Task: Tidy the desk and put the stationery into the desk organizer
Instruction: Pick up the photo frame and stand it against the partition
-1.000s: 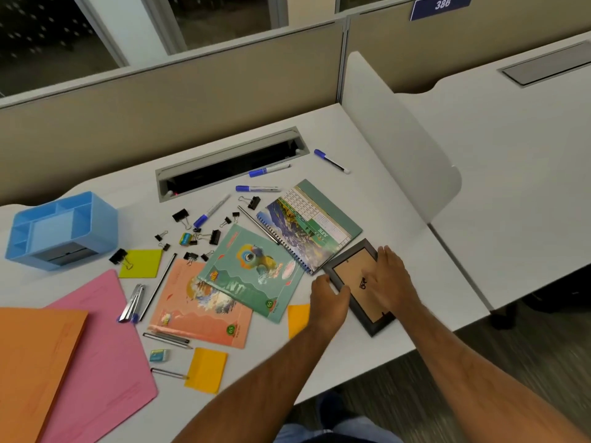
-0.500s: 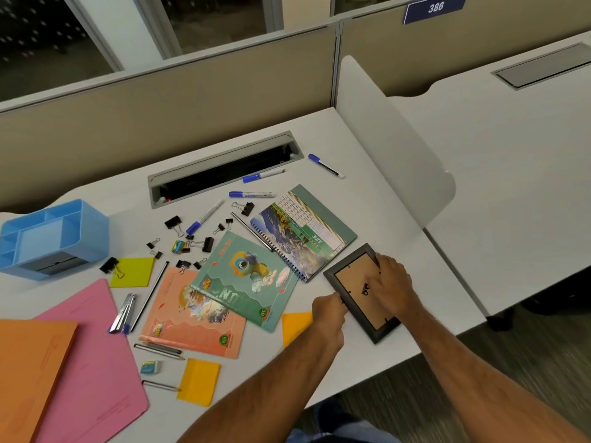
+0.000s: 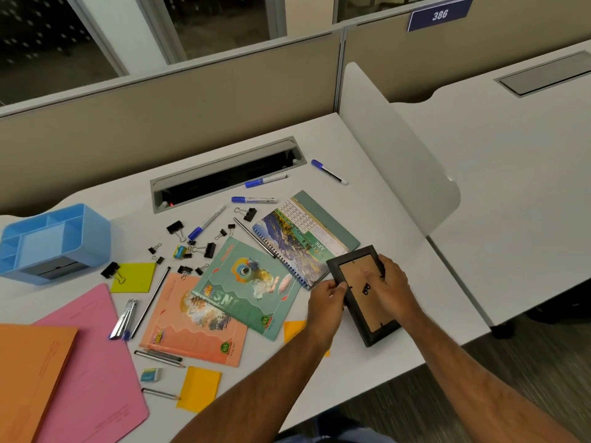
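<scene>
My left hand pinches the near-left edge of the black rectangular picture frame, thumb on top, fingers curled under. My right hand curls over its far-right edge, fingers lying on the brown backing board. The frame is face down and tilted, its far corner overlapping the spiral-bound calendar, near the front right corner of the white desk.

Just left of it lie a green exercise book overlapping an orange one, with an orange sticky note under my left forearm. Black binder clips, blue-capped markers and pencils are scattered beyond.

The light-blue plastic desk organizer stands at the far left, well apart from the frame. I see nothing in the compartments that show. A pink folder and an orange folder lie in front of it.
</scene>
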### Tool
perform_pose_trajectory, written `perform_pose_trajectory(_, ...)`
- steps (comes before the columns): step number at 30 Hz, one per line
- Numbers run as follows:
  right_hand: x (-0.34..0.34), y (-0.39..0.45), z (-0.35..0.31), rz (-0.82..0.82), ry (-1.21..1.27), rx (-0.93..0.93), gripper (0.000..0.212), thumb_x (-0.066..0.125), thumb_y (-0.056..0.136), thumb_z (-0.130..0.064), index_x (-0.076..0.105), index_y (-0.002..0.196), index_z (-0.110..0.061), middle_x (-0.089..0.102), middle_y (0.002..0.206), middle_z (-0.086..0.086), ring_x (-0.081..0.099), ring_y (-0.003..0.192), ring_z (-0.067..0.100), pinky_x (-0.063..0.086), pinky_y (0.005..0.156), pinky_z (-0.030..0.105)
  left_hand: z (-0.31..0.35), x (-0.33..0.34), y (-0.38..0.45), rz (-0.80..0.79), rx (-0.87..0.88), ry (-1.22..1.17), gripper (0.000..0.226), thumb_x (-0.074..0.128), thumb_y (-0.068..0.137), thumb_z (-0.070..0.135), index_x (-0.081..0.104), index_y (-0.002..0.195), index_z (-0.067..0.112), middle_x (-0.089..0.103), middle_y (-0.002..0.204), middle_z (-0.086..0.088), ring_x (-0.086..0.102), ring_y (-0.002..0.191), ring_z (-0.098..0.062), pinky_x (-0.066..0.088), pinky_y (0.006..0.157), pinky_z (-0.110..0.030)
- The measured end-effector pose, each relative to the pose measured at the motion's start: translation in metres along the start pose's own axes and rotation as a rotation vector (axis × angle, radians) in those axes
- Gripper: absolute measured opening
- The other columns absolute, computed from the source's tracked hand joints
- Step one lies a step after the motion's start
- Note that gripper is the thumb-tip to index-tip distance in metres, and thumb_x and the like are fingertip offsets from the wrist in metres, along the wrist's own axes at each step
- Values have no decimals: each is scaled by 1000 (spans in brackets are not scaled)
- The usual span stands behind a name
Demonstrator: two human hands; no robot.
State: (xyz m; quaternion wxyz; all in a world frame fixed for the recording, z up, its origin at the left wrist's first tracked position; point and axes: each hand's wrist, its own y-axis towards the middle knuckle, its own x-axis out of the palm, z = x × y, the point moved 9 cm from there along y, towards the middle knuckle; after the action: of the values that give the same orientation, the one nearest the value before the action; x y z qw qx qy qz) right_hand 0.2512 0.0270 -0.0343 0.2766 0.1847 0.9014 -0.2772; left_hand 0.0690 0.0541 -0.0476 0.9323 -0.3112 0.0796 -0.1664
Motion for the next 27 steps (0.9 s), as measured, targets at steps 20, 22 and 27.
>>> perform_pose_trajectory(20, 67, -43, -132, -393, -74, -486, 107, 71, 82, -70, 2, 161, -46, 10, 169, -21, 13, 155, 5, 29, 122, 39, 101, -105, -23, 188, 260, -122, 14, 81, 88, 28, 75, 100, 23, 79, 88, 3, 78, 85, -14, 65, 77, -31)
perform_pose_trajectory(22, 69, -46, -150, -329, 11, -540, 86, 69, 94, -48, 15, 161, -40, 20, 168, -15, 16, 156, 7, 28, 123, 37, 108, -110, -25, 193, 289, -110, 21, 82, 86, 27, 76, 104, 17, 78, 88, 3, 77, 85, -14, 65, 77, -32)
perform_pose_trajectory(27, 68, -50, -178, -205, 162, -507, 53, 49, 99, -44, 43, 149, -28, 51, 152, -1, 49, 141, 20, 49, 109, 36, 127, -122, -34, 206, 363, -153, 25, 82, 89, 29, 75, 111, 21, 79, 98, 9, 75, 93, -6, 62, 79, -21)
